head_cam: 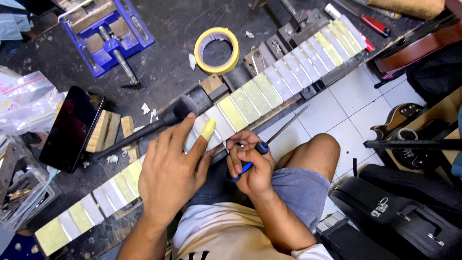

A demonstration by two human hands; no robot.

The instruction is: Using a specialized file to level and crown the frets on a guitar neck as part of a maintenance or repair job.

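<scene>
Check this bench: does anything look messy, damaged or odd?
Torn white scraps lie scattered on the dark workbench. The left hand has yellow tape wrapped on its thumb tip. Nothing looks broken.

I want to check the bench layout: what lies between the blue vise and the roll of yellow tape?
In the head view, only bare dark benchtop lies between the blue vise and the yellow tape roll.

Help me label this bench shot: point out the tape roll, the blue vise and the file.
Tape roll [198,44]: head view, left side of the yellow ring.
Blue vise [139,36]: head view, right blue wall.
File [288,125]: head view, bare metal blade.
</scene>
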